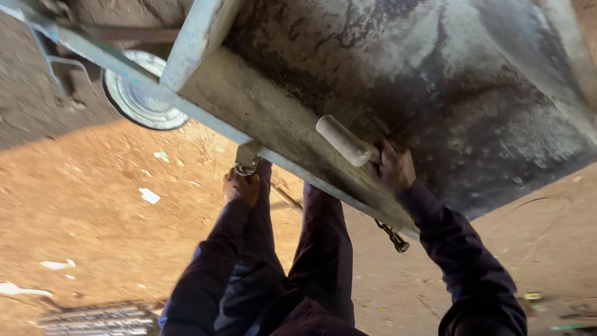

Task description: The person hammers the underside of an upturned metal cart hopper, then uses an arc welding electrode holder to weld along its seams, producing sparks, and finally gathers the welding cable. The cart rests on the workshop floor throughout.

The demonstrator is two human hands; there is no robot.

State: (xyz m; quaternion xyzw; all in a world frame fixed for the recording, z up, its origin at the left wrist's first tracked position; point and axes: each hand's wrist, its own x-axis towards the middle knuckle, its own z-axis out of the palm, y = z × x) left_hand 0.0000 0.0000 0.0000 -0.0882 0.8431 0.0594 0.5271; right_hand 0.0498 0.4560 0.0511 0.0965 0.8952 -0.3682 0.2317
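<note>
Cart (435, 93): one wheel (140, 93), two handles; left hand (241, 186) and right hand (393, 169) fingers clamped on them.

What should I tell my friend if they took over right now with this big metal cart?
Left hand: closed around a metal ring fitting under the cart's rim.
Right hand: gripping the pale handle at the cart's near wall.
The big metal cart stands on reddish dirt ground, its tub looks empty and stained dark; one wheel shows at the far left. A chain dangles under the rim.
Done: both hands are in place.
Left: cannot tell from this view.
</note>
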